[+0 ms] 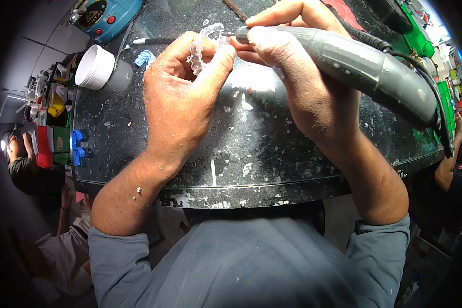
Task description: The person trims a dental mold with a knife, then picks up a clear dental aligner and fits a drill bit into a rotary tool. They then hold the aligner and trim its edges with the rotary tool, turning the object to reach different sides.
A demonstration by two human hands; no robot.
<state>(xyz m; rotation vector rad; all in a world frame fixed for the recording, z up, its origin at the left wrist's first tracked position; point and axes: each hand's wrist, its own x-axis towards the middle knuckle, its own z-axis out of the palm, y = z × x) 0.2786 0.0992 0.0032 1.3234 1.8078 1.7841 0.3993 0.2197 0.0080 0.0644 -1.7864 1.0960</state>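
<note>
Between the thumb and fingers of my left hand (185, 82) is a clear dental aligner (196, 54), its curved arch standing up past the fingertips. My right hand (303, 66) is wrapped round a grey rotary handpiece (354, 59), thumb along its near side. The handpiece's narrow tip points left and meets the aligner's right edge; whether it touches cannot be made out. Both hands are close together above the dark worktop (190, 169), and pale dust clings to the skin.
A white tub (95, 67) lies tilted at the left, below a blue machine (108, 18). Blue scraps (145, 58) and a thin white-tipped tool (154, 41) lie near my left hand. A black cable (421, 64) trails from the handpiece. Other people sit at both sides; green bins (416, 31) stand right.
</note>
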